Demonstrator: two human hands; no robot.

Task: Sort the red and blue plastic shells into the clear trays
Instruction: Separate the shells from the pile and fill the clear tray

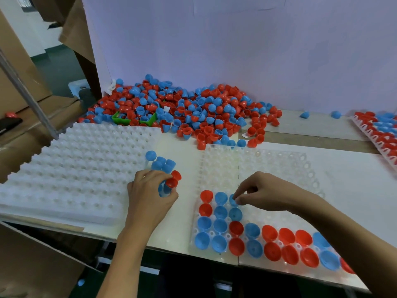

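Note:
A clear tray (279, 168) lies on the table in front of me, its near rows filled with red and blue shells (268, 244), dome side up. My right hand (264, 194) pinches a blue shell (233, 200) over a tray pocket in the third column. My left hand (150, 194) grips a stacked bunch of shells (169, 181), blue and red, left of the tray. A few more blue shells (161, 162) sit just beyond that hand. A big heap of loose red and blue shells (182, 110) covers the back of the table.
A stack of white moulded trays (75, 168) lies at the left. A green bin (120, 119) is half buried in the heap. Another filled tray (380, 134) sits at the far right. Two stray blue shells (320, 115) lie by the white back wall. Cardboard boxes stand at left.

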